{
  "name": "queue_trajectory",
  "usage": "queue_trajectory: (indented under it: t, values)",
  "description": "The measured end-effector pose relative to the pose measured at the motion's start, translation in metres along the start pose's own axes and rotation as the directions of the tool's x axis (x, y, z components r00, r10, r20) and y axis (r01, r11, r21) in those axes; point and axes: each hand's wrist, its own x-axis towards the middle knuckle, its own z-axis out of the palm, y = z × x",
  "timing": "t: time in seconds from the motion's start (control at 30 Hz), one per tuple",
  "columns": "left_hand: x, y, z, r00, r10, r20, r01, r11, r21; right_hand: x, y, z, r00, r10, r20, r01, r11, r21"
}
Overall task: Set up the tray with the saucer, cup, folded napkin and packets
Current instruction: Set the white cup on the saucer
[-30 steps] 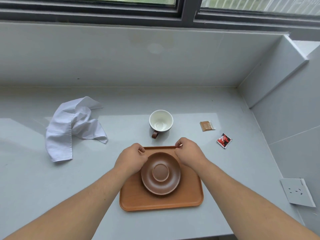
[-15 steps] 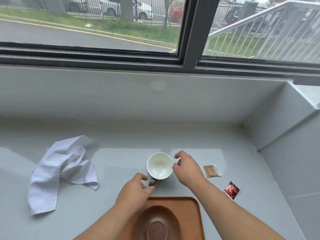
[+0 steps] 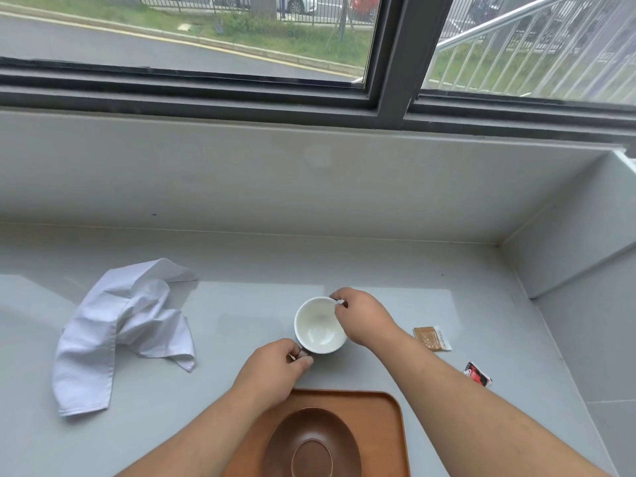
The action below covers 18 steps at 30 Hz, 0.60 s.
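A white cup (image 3: 318, 327) with a brown outside stands on the grey counter just beyond the wooden tray (image 3: 389, 421). My left hand (image 3: 275, 371) pinches the cup's handle at its near-left side. My right hand (image 3: 361, 316) grips the cup's far-right rim with thumb and fingers. A brown saucer (image 3: 311, 442) lies on the tray at the bottom edge of the view. A crumpled white napkin (image 3: 117, 328) lies to the left. To the right lie a tan packet (image 3: 432, 338) and a red packet (image 3: 477, 373).
The grey counter (image 3: 241, 304) ends at a low wall under a window (image 3: 192, 36) at the back. A grey tiled side wall (image 3: 585, 270) closes the right side.
Both hands left the tray's far edge and reached forward to the cup; now they grip its handle and rim. The view tilted up, so the tray sank to the bottom.
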Motion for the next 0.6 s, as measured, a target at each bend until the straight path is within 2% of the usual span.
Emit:
queue_trajectory:
  t: [0.6]
  values:
    - [0.02, -0.001, -0.021, 0.997, 0.011, -0.075, -0.01, 1.0, 0.013, -0.021, 0.009, 0.002, 0.989, 0.134, 0.055, -0.143, 0.967, 0.21]
